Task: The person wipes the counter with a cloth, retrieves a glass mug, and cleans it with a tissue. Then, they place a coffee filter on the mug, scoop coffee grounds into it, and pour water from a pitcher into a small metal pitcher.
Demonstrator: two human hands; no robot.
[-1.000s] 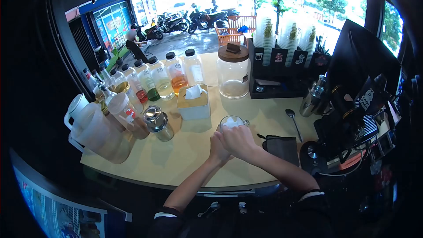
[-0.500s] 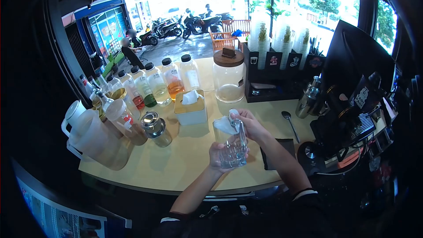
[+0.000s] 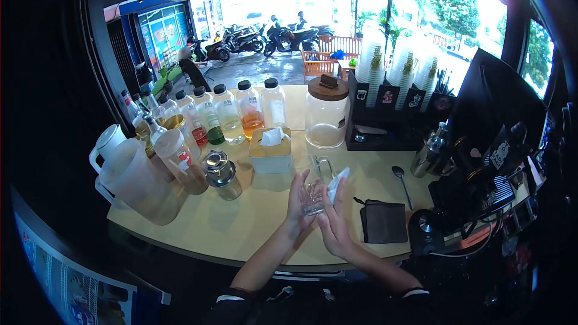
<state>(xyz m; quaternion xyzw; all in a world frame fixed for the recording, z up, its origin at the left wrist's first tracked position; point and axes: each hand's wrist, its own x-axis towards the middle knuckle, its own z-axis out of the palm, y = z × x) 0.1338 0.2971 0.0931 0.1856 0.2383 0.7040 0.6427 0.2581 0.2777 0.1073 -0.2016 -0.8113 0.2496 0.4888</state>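
Note:
A clear glass mug (image 3: 312, 191) is held over the counter, its handle at the upper right. My left hand (image 3: 297, 204) is wrapped round the mug's left side. My right hand (image 3: 334, 225) presses a white tissue (image 3: 338, 184) against the mug's lower right side; part of the tissue sticks up past the fingers. Just beyond the mug stands a tissue box (image 3: 270, 159) with a wooden lid and a tissue poking out. To its left is a metal-topped phin-style coffee dripper (image 3: 221, 174) on a glass.
A folded dark cloth (image 3: 384, 222) and a spoon (image 3: 402, 186) lie to the right. Several bottles (image 3: 229, 117) line the left back. A wooden-lidded jar (image 3: 327, 117), cup rack (image 3: 397, 126), shaker (image 3: 428, 153) and large plastic pitcher (image 3: 141, 186) surround the work area.
The tissue has gone from the mug's mouth to its outer side, with my right hand lower. The mug has turned so its handle points away. The view has shifted slightly.

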